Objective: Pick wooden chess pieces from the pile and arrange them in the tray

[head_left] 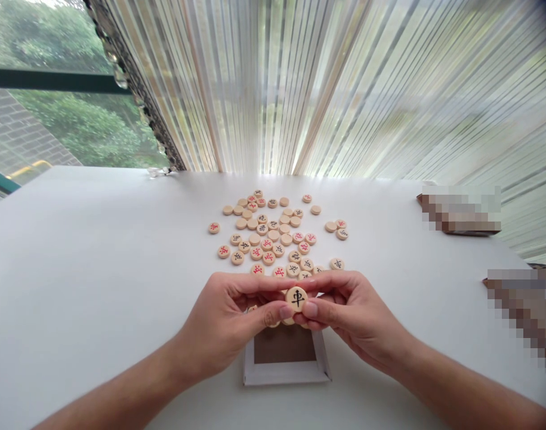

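Note:
Between the fingertips of both hands I hold a round wooden Chinese chess piece (296,299), its black character facing me. My left hand (237,316) pinches its left edge with the thumb in front. From the other side, my right hand (353,304) grips the right edge in the same way. Below the hands lies a shallow white box (287,373) with a brown inside. A few pieces show at its far end, partly hidden by my fingers. Beyond my hands, many loose Chinese chess pieces (268,258) are spread on the table, some with red or black characters up, others blank side up.
The white table (98,286) runs back to a string curtain (273,89) and a window (67,119). At the right, two brown objects (456,221), partly blurred out, lie near the table's edge. A few pieces (338,263) sit apart from the main scatter.

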